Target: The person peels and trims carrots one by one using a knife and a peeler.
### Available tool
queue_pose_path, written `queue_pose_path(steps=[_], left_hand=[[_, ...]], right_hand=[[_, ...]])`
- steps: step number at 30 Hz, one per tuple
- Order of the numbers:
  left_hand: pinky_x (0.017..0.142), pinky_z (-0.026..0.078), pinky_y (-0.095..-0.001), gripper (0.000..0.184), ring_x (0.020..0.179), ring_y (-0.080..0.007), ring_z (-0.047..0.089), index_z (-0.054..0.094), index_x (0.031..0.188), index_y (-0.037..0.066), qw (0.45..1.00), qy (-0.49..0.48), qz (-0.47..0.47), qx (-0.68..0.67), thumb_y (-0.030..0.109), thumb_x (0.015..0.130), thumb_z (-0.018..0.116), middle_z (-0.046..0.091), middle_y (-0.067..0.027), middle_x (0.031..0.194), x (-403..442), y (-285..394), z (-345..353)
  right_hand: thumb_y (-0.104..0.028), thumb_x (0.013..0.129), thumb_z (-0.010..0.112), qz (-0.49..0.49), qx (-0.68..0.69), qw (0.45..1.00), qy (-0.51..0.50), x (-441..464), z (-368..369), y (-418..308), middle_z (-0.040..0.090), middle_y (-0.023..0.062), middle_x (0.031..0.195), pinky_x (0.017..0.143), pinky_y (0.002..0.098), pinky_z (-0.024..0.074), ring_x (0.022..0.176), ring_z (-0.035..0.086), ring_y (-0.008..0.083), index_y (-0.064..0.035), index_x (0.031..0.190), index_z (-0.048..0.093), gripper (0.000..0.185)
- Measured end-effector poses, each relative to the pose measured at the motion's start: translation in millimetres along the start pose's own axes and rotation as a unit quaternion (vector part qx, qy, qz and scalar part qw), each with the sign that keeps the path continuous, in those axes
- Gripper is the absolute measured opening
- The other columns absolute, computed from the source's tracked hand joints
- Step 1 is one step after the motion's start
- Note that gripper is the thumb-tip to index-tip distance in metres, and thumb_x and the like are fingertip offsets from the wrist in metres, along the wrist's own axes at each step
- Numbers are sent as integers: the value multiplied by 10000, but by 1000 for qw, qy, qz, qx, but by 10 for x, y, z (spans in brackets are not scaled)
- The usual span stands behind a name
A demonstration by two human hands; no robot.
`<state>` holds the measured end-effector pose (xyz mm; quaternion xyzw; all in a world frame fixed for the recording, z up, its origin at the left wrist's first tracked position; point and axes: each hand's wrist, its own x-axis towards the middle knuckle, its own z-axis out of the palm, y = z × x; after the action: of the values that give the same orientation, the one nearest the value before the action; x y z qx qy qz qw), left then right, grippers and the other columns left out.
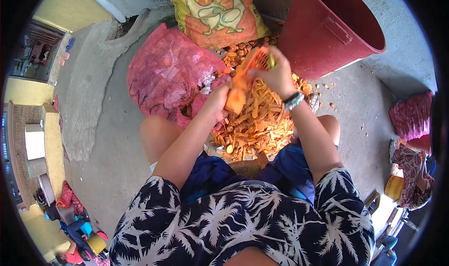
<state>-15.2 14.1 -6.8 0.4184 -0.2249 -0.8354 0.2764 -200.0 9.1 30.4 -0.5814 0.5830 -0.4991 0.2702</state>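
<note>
My left hand (216,102) is wrapped round a peeled orange root vegetable (235,101), held out over a heap of peelings. Close against its upper part is my right hand (276,76), with a beaded bracelet at the wrist. Its fingers are closed on an orange, slotted tool (258,60), blurred by motion, with a bit of green near the fingertips. Long orange peelings (266,121) are piled between my knees. Orange chunks (231,55) lie beyond the hands.
A red mesh sack (163,72) stands at the left, a printed yellow sack (217,18) behind it. At the upper right is a big red bin (313,36). Purple sacks (411,116) and a person (411,174) are far right; another person (75,256) is lower left.
</note>
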Motion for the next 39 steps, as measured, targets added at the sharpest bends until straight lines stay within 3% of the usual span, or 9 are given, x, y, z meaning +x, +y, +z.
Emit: queue_pose_path(steps=[6, 11, 15, 20, 24, 27, 29, 37, 39], left_hand=[[691, 499, -317, 459, 800, -181, 594, 458, 1164, 35, 996, -84, -33, -7, 392, 879, 501, 583, -86, 950, -92, 29, -124], [733, 477, -298, 572, 841, -184, 576, 421, 1199, 31, 988, -130, 39, 71, 162, 716, 697, 560, -73, 951, -108, 59, -167], [781, 448, -303, 683, 892, -174, 538, 407, 1216, 33, 952, -51, 96, 285, 45, 602, 707, 533, -73, 1018, -78, -70, -126], [752, 460, -311, 706, 856, -200, 559, 379, 1216, -21, 861, -8, 174, 477, 95, 588, 682, 552, -127, 984, -287, -69, -154], [725, 467, -358, 691, 864, -311, 563, 394, 1190, -25, 795, 26, 184, 577, 136, 583, 685, 550, -177, 960, -317, 5, -140], [716, 467, -390, 642, 885, -361, 545, 407, 1161, -4, 686, 70, 248, 680, 110, 587, 671, 537, -195, 984, -258, -20, -136], [715, 465, -405, 621, 893, -375, 536, 408, 1149, 9, 630, 93, 301, 710, 90, 589, 662, 530, -199, 997, -313, -69, -137], [653, 453, -424, 617, 793, -338, 542, 413, 1149, 80, 503, 131, 328, 789, -1, 580, 636, 510, -145, 899, -328, 0, 0], [650, 452, -423, 619, 793, -330, 541, 415, 1149, 86, 483, 137, 328, 800, -15, 578, 633, 506, -134, 888, -374, -12, 5]], right_hand=[[-70, 622, 778, 8, -57, 958, 281, 520, -489, 641, 640, 69, 762, 631, 280, 485, 692, 588, 122, -21, 849, 550, 325], [-79, 589, 805, 38, 137, 983, 115, 273, -361, 386, 611, 68, 813, 633, 262, 475, 721, 567, 130, -14, 856, 542, 381], [-114, 561, 827, -59, -58, 993, 88, 74, -44, 241, 615, 89, 841, 662, 266, 496, 753, 584, 146, -23, 888, 558, 433], [-21, 626, 751, 31, -66, 969, 235, 520, -615, 869, 653, 80, 781, 616, 282, 511, 691, 621, 136, -5, 872, 552, 317], [-57, 613, 780, 45, 35, 989, 134, 343, -382, 389, 635, 47, 780, 618, 266, 492, 697, 607, 142, -19, 874, 547, 352], [-62, 604, 784, -75, -156, 976, 132, 109, -133, 204, 638, 80, 782, 612, 279, 497, 717, 624, 172, -29, 929, 557, 397], [-62, 615, 772, 145, -113, 968, 169, 348, -373, 498, 648, 98, 804, 615, 298, 512, 722, 638, 201, -21, 917, 560, 372], [-167, 589, 794, 44, -206, 977, 46, 43, -160, 179, 632, 162, 771, 682, 341, 522, 736, 632, 229, 20, 943, 555, 467], [-109, 634, 742, 183, -155, 967, 86, 245, -399, 391, 633, 182, 775, 592, 339, 538, 719, 651, 259, 28, 963, 527, 417]])
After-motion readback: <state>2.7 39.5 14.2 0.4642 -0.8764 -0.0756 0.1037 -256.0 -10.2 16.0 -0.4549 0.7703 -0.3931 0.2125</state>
